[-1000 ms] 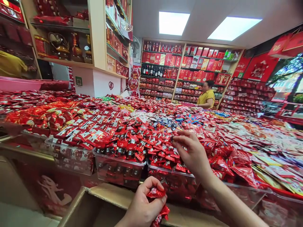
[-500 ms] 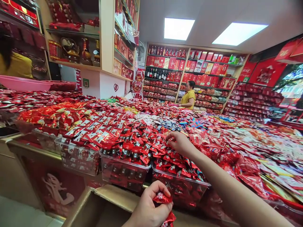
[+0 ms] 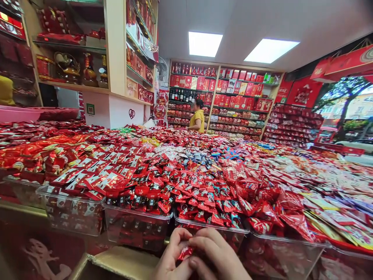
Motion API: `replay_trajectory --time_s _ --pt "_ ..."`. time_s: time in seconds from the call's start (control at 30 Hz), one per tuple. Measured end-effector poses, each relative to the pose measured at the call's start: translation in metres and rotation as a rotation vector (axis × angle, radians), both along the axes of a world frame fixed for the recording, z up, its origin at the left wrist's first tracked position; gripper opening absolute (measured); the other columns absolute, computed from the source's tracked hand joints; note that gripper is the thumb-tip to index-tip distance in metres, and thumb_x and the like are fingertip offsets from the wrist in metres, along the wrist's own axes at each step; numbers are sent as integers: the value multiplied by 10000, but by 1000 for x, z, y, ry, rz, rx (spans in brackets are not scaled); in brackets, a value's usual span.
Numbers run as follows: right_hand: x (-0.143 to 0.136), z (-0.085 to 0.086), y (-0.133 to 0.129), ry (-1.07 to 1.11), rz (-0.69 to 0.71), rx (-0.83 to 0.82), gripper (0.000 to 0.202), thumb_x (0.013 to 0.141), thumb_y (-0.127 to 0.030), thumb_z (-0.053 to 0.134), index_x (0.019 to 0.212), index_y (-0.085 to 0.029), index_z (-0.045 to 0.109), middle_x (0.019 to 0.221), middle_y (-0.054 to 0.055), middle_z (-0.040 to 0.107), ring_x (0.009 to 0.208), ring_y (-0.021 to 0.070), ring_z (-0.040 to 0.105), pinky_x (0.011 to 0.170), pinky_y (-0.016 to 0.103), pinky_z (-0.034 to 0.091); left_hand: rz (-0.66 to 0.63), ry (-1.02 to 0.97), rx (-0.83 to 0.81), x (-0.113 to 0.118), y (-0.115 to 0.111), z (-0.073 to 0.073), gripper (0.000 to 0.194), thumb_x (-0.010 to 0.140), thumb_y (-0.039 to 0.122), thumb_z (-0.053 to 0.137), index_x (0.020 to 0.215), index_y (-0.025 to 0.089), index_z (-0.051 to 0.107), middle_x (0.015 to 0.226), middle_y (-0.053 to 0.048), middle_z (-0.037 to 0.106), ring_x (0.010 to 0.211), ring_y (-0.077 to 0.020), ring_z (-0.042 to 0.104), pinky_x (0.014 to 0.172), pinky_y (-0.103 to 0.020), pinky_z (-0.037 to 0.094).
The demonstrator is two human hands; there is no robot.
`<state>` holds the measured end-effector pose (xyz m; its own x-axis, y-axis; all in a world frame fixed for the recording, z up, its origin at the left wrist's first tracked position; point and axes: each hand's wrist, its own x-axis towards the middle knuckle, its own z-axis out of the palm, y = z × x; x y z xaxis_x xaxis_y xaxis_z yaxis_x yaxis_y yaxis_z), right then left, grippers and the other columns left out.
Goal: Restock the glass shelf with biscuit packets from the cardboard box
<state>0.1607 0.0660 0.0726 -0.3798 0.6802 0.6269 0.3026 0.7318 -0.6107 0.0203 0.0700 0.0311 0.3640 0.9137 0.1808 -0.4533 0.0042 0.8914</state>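
My left hand (image 3: 171,254) is curled round a red-wrapped candy (image 3: 185,252) at the bottom middle. Pressed up against it, my right hand (image 3: 217,252) has its fingers bent over the same candy; whether it has another one inside is hidden. Just beyond both hands stands a clear plastic bin (image 3: 233,234) heaped with small red candy packets (image 3: 201,196). To its left, a second clear bin (image 3: 136,223) is piled with red and black candy packets (image 3: 145,194).
An open cardboard box (image 3: 116,260) sits below the bins at lower left. More bins of sweets spread left and right, with larger red packets (image 3: 265,214) at right. A person in yellow (image 3: 198,119) stands at the back near stocked shelves (image 3: 215,93). Another yellow sleeve (image 3: 6,90) shows far left.
My right hand has come back from the candy heap to meet my left hand. The view has swung to the right, and the person at the left edge is mostly out of frame.
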Motion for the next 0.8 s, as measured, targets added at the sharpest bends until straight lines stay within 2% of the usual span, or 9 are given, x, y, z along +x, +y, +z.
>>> replay_trajectory --time_s 0.07,0.17,0.3,0.5,0.67,0.8 --pt "3 -22 2 98 -27 -47 166 783 -257 529 912 -250 633 794 45 616 715 152 564 643 241 450 -66 47 -6 -2 1 0 364 676 380 670 874 229 405 665 57 525 527 -60 423 509 -174 304" --pt "11 -36 7 142 -28 -207 180 815 -302 486 793 -199 633 699 35 609 654 134 549 618 230 427 -121 145 -14 -3 0 3 344 707 429 623 872 201 424 627 42 559 490 -55 399 488 -175 281" --pt "19 -39 5 217 4 -449 241 813 -368 493 725 -159 576 690 27 594 663 130 521 639 232 409 -31 175 -95 2 -6 11 289 786 437 533 864 164 480 606 14 590 481 -58 426 479 -175 286" --pt "22 -45 0 382 113 -656 272 791 -400 519 662 -163 483 606 -4 531 605 115 463 604 244 363 -42 191 -203 8 -10 20 331 795 485 500 833 156 497 538 -18 630 440 -64 461 444 -160 298" --pt "23 -45 -1 456 67 -687 300 755 -420 565 637 -156 485 590 -22 492 586 94 413 580 225 331 -10 180 -256 11 -10 19 351 742 495 570 800 153 516 514 -4 623 399 -44 446 415 -139 288" --pt "20 -42 -4 561 24 -665 271 696 -413 640 761 -157 582 684 -4 548 635 95 461 603 211 357 19 185 -265 12 -9 19 347 673 453 668 731 155 499 498 12 612 407 -36 456 418 -127 289"
